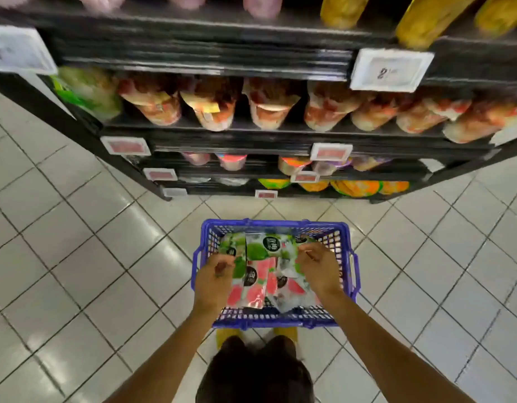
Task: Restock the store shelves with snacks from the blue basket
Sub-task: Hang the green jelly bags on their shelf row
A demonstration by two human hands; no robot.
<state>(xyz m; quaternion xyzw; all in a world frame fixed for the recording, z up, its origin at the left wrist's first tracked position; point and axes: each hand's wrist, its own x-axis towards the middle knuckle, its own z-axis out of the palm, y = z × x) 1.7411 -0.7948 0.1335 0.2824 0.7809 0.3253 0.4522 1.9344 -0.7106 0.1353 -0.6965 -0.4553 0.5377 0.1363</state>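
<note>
A blue basket (345, 237) stands on the tiled floor in front of the shelves, filled with several snack packs, some green (266, 248) and some pink (260, 274). Both my hands reach down into it. My left hand (213, 277) has its fingers curled on a green pack at the basket's left side. My right hand (316, 269) pinches a green-and-white pack at the right side. The black store shelves (251, 135) rise just beyond the basket, holding rows of red-and-white snack bags (268, 103).
Lower shelves carry pink cups and orange packs (359, 187); the top shelf holds yellow bags (422, 21). White price tags (388, 71) hang on the shelf edges. Grey floor tiles surround the basket. My feet and dark trousers (257, 373) are directly behind it.
</note>
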